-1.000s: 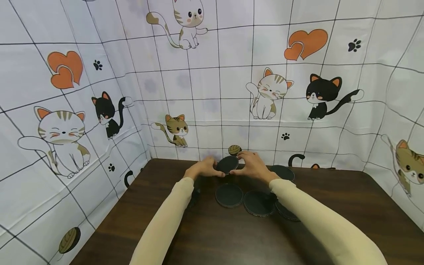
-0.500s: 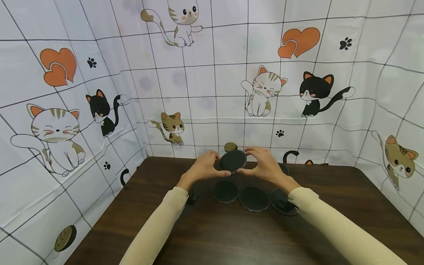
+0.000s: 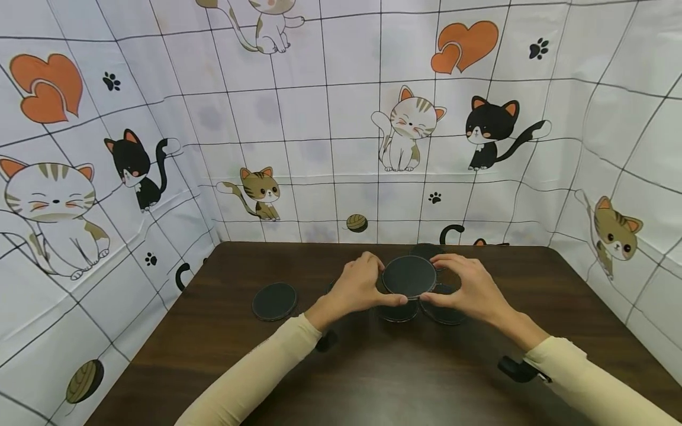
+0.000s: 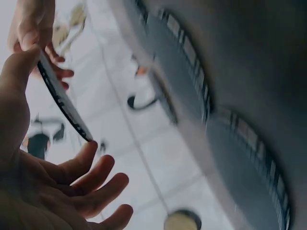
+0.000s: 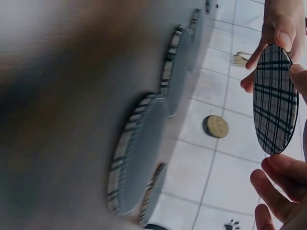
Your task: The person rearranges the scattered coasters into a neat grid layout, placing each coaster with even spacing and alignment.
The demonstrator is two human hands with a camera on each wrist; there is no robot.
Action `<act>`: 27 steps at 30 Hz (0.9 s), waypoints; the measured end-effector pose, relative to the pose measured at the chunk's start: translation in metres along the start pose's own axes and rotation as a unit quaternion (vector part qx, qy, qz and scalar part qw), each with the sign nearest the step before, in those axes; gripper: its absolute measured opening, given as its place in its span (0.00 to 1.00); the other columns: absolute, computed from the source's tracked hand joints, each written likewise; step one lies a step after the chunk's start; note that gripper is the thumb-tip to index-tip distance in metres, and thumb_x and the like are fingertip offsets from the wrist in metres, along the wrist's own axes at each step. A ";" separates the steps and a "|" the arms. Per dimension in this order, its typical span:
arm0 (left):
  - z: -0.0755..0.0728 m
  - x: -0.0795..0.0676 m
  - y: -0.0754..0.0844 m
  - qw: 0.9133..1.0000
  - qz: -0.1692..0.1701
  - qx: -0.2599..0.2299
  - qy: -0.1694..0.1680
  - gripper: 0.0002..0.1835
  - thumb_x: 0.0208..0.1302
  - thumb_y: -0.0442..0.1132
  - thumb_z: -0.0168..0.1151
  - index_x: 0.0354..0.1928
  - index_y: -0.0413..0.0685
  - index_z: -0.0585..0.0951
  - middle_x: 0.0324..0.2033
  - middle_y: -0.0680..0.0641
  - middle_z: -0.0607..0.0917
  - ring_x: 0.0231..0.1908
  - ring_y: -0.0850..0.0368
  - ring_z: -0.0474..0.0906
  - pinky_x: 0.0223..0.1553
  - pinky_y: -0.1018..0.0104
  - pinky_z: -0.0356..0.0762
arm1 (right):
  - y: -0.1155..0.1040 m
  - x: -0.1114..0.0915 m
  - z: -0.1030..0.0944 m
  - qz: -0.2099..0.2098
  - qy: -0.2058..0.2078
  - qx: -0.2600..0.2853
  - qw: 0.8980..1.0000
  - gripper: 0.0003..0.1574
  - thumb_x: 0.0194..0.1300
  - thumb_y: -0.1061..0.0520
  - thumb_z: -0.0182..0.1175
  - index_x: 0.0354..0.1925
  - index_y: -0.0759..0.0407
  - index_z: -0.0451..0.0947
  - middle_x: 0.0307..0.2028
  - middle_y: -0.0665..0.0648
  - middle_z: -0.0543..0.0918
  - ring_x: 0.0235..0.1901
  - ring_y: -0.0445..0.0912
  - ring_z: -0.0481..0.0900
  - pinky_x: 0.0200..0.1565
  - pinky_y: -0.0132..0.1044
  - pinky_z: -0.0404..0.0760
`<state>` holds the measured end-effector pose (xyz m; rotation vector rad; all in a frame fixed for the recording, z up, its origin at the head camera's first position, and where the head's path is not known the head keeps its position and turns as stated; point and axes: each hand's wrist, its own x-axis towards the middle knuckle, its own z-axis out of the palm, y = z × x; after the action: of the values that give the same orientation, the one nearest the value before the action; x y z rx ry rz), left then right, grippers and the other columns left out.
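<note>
A round, dark coaster (image 3: pixel 409 276) is held up between both hands above the table, its plain face toward the head camera. My left hand (image 3: pixel 358 285) pinches its left edge between thumb and fingers. On the opposite edge, my right hand (image 3: pixel 469 290) grips it the same way, thumbs at the near side. The right wrist view shows the plaid underside of this coaster (image 5: pixel 275 100). Below the hands lie more dark coasters, one near the thumbs (image 3: pixel 398 312) and another (image 3: pixel 444 313) to its right, both partly covered by the held one and the hands.
A single coaster (image 3: pixel 274 302) lies apart on the left of the brown wooden table (image 3: pixel 351 378). Another coaster (image 3: pixel 426 251) lies near the back edge, beyond the hands. A white cat-print sheet (image 3: pixel 309 177) stands behind and around the table. A black wrist mount (image 3: pixel 517 368) hangs under the right sleeve.
Both hands have carried the coaster rightward and nearer from the back edge, raising it over the other coasters. The coaster at left, formerly hidden by the left arm, is now uncovered. The head view has shifted.
</note>
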<state>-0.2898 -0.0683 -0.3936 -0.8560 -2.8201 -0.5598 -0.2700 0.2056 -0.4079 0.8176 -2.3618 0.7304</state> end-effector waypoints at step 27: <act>0.064 -0.027 0.085 0.981 0.077 0.092 -0.152 0.47 0.49 0.82 0.61 0.45 0.42 0.86 0.40 0.51 0.74 0.38 0.60 0.67 0.43 0.63 0.72 | -0.001 -0.118 -0.042 0.054 -0.086 -0.044 0.994 0.40 0.39 0.29 0.81 0.46 0.47 0.85 0.45 0.42 0.83 0.43 0.45 0.80 0.48 0.58 0.74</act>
<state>-0.2211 0.0085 -0.4331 -1.1963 -2.9712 -0.1530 -0.1767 0.2770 -0.4518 0.7469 -2.5902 0.6142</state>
